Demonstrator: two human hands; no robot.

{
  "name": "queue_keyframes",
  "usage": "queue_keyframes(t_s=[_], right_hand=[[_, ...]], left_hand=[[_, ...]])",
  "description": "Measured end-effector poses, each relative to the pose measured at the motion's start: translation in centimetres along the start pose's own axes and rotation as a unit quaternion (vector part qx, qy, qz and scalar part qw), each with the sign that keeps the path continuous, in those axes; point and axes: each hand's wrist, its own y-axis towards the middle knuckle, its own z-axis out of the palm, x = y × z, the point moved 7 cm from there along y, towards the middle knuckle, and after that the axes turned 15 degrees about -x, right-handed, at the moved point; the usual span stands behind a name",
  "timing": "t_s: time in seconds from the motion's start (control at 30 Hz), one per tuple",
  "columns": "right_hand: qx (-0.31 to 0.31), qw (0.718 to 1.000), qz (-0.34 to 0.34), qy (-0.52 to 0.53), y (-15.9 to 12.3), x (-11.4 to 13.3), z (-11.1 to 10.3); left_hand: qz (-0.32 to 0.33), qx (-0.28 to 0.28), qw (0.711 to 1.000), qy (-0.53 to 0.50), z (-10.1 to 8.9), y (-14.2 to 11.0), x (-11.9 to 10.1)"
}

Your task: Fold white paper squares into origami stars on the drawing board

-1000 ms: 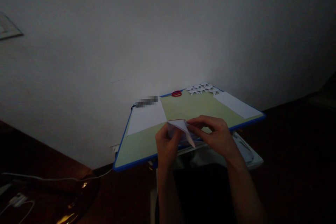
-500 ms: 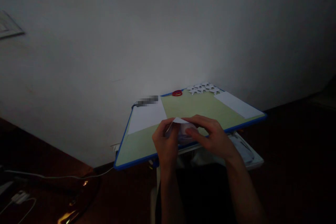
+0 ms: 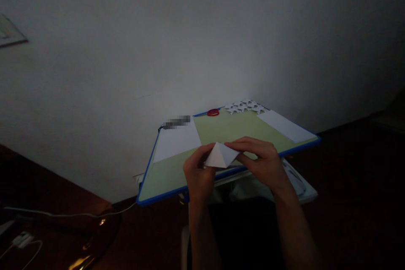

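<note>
1. Folded white paper [image 3: 220,155] sat raised between both hands, above the near edge of the table [image 3: 234,128].
2. The left hand [image 3: 200,173] was nearly closed, pinching the paper's left side.
3. The right hand [image 3: 264,161] was partly curled, its fingertips holding the right corner.
4. Red-handled scissors [image 3: 213,112] lay at the far edge, near small folded paper pieces [image 3: 245,106].
</note>
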Motion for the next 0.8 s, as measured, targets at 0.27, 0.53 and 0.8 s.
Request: queue_keyframes(t_s=[0.27, 0.53, 0.8], right_hand=[[0.014, 0.998, -0.054, -0.013, 0.0, 1.7, 0.0], [0.003, 0.998, -0.063, -0.015, 0.2, 2.0, 0.2], [-0.006, 0.999, -0.029, -0.022, 0.0, 1.3, -0.3]], left_hand=[[0.080, -0.014, 0.997, 0.005, -0.1, -0.3, -1.2], [0.103, -0.028, 0.994, 0.015, -0.3, -0.3, -1.4], [0.058, -0.053, 0.997, 0.013, -1.0, 0.0, -0.6]])
